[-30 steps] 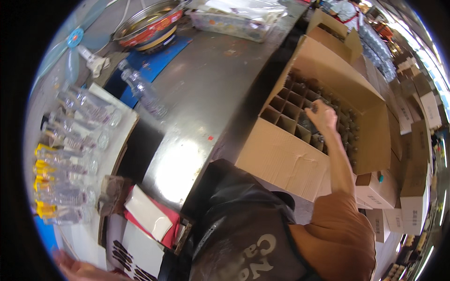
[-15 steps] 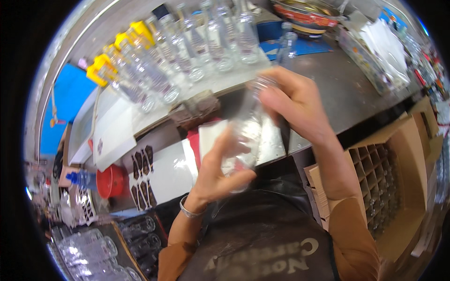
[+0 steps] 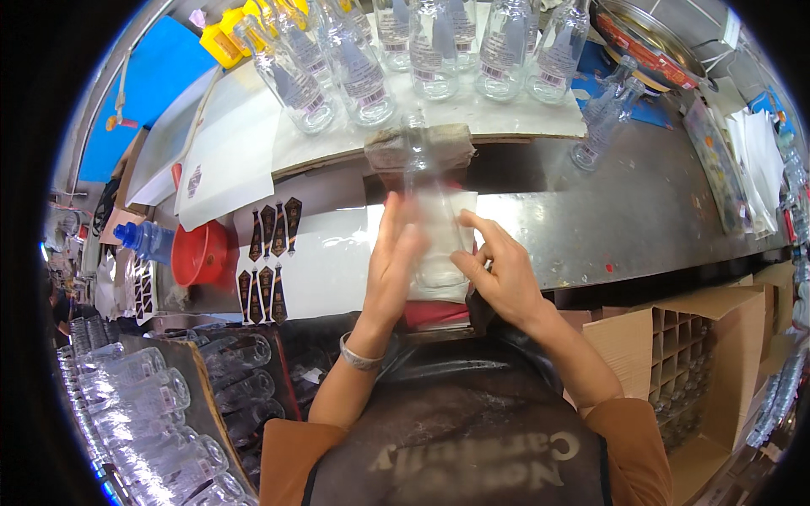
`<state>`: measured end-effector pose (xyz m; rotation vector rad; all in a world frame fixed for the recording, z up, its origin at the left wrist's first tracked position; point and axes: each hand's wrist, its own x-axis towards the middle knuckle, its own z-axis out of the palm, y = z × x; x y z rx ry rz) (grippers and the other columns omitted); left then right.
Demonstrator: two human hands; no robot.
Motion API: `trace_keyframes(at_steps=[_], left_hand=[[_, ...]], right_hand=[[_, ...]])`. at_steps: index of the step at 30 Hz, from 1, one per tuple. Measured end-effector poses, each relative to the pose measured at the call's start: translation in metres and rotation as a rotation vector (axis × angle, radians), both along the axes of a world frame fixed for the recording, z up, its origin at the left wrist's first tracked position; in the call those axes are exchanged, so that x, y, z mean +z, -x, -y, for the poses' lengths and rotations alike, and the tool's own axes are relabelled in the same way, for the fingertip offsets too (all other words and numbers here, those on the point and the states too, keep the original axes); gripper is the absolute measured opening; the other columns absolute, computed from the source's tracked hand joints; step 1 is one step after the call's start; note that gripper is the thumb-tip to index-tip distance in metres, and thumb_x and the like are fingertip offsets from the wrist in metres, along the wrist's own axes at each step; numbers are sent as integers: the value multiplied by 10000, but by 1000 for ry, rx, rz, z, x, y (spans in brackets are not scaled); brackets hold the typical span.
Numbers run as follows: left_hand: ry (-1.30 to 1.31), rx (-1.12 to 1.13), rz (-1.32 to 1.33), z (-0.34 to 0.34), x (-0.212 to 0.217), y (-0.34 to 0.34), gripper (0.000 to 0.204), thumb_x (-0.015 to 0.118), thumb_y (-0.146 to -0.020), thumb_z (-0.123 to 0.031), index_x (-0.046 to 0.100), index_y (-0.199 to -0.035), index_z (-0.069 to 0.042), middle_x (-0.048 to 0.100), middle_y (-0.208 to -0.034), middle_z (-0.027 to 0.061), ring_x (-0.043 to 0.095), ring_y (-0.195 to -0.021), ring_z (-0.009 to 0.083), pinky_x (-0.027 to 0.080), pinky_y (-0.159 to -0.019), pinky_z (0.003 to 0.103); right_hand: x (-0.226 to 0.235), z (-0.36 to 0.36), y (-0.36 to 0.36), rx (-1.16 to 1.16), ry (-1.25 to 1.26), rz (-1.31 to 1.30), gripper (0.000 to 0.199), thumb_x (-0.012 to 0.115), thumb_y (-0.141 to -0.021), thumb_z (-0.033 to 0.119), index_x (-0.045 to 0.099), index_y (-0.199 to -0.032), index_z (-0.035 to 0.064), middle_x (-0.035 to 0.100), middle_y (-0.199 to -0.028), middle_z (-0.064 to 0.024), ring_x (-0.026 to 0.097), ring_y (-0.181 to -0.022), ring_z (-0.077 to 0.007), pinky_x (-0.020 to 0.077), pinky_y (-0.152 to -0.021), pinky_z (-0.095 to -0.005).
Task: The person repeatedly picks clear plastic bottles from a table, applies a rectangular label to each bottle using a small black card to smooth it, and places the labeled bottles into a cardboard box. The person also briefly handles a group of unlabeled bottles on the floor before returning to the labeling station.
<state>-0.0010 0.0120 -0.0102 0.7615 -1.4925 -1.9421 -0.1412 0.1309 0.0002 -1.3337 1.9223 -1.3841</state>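
Observation:
A clear glass bottle (image 3: 434,228), smeared by motion, lies between my hands with its neck resting on a cloth-wrapped block (image 3: 456,145). White padding (image 3: 462,202) over red cloth shows beneath it. My left hand (image 3: 392,261) stretches its fingers along the bottle's left side; the fingers are partly blurred. On the other side, my right hand (image 3: 509,274) has thumb and forefinger apart, their tips at the glass. Whether either hand presses on it I cannot tell. Left of my hands, black tie-shaped labels (image 3: 268,228) lie in two rows on a white sheet (image 3: 329,253).
Several labelled bottles (image 3: 363,80) stand on the white raised board (image 3: 337,148) at the back. Two more bottles (image 3: 603,126) stand on the metal table (image 3: 591,219). A red bowl (image 3: 202,255) sits at left. Below are a divided cardboard box (image 3: 717,337) and stacked bottles (image 3: 135,396).
The bottle, held tilted in my blurred hands before, now lies on the block and padding. My right hand has come down from its neck to its side. My view has shifted.

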Motion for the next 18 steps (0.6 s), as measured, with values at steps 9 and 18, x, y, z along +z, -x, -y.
trace_keyframes(at_steps=[9,18], left_hand=[[179,36,53,-10,61,-28,496,481,-1056,-180,406,-1495,37,493,-1470,202,495,-1360,268,400,-1109,367],[479,45,221,-14,15,-21,570,682,-956,-100,467,-1474,0,564,-1396,140,566,-1232,183,541,-921,316]], right_hand=[[1,2,0,79,-115,270,460,660,-966,225,558,-1313,-59,616,-1239,-153,638,-650,-156,538,-615,-286],[-10,-2,-8,-16,10,23,457,707,-927,162,572,-1327,-13,645,-1137,-134,555,-616,-111,476,-600,-286]])
